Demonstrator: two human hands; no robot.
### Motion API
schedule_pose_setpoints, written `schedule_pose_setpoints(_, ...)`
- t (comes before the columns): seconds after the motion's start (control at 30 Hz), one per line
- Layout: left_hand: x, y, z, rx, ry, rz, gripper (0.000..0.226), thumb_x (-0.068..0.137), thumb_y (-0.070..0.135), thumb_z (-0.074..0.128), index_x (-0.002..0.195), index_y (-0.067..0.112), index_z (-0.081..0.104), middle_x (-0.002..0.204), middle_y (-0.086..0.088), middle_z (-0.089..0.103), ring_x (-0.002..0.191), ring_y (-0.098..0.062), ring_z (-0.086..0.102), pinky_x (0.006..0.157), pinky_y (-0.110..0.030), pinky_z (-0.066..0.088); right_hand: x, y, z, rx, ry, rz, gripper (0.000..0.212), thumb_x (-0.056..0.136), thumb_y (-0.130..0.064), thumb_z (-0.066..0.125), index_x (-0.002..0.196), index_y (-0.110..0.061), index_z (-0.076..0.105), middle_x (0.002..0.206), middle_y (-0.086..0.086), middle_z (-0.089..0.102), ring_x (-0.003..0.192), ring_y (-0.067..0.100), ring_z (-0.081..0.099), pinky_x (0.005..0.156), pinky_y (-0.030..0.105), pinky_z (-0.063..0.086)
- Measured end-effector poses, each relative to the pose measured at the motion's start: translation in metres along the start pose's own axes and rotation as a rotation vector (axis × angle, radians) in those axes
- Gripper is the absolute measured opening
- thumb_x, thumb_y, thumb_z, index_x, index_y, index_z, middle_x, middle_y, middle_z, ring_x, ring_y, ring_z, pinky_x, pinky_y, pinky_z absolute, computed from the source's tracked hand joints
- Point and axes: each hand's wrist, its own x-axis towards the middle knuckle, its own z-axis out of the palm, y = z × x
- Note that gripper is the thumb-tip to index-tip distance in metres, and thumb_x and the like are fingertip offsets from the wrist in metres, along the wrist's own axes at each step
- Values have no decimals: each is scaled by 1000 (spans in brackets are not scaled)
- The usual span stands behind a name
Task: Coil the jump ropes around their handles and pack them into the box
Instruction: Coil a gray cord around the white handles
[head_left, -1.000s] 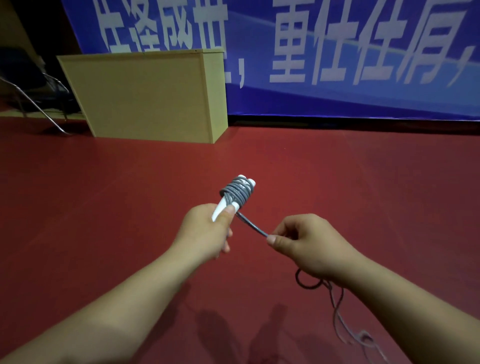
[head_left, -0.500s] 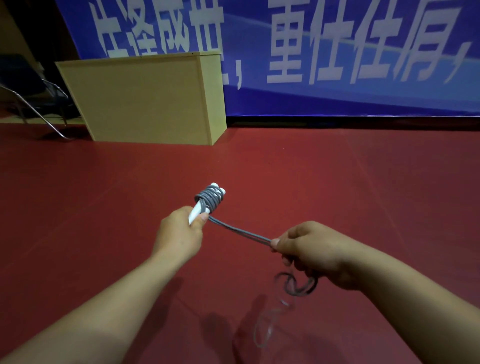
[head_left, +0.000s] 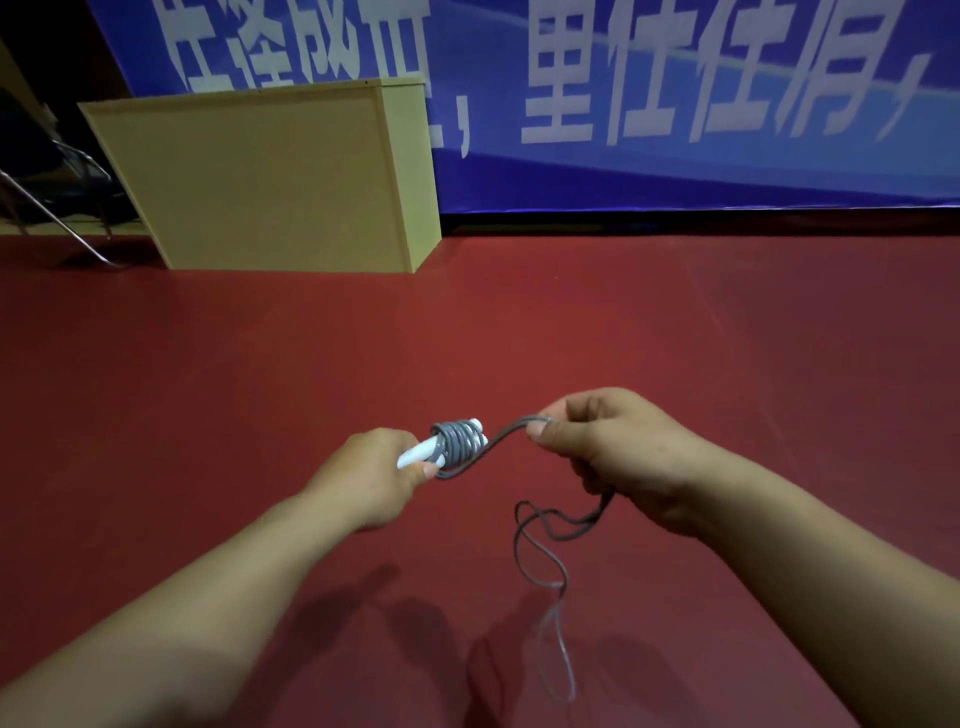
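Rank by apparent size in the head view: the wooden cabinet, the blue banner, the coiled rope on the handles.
1. Blue banner, cropped by the frame.
2. Wooden cabinet.
3. Coiled rope, smallest though nearest the camera.

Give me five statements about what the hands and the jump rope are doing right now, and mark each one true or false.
1. The left hand grips the white handles. True.
2. The grey rope is already wound in several turns around the handles. True.
3. The right hand is empty and hangs open. False: it pinches the rope between thumb and finger, pulling a strand away from the coil.
4. All of the rope is coiled up. False: a loose length dangles below the right hand toward the red floor.
5. The bundle already lies in the wooden box. False: it is held in the air, well short of the box.
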Motion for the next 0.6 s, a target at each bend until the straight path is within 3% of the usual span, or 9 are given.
schedule_pose_setpoints(0.17,-12,25,-4,136,-215,122,24,92,39,61,75,23,57,78,3,64,73,-20,60,72,-34,49,6,7,-1,26,143,-149,15,91,-19,67,77,-14,67,59,-1,42,50,13,32,46,25,28)
schedule_pose_setpoints(0.27,-18,36,-5,128,-324,215,21,92,38,62,80,21,60,80,2,68,68,-16,59,69,-30,49,8,10,-5,-73,245,-233,15,91,-20,67,78,-14,68,53,-12,45,47,6,35,46,20,31)
schedule_pose_setpoints(0.33,-23,42,-7,80,-390,283,18,92,34,63,80,21,61,74,6,67,58,-6,56,60,-24,45,10,11,-9,-164,316,-290,14,90,-20,68,78,-16,70,55,-15,52,50,-1,41,50,16,36)
schedule_pose_setpoints(0.43,-32,52,-13,-18,-431,390,18,92,29,65,77,22,59,65,9,62,46,4,48,52,-17,40,13,14,-18,-243,389,-302,9,89,-21,69,82,-17,74,69,-7,63,62,2,50,61,20,42)
schedule_pose_setpoints(0.6,-45,68,-21,-292,-499,466,13,93,23,65,85,13,62,71,3,65,50,-9,55,52,-20,45,17,23,-33,-213,395,-251,6,84,-22,76,82,-16,73,70,-1,65,61,4,52,62,22,44)
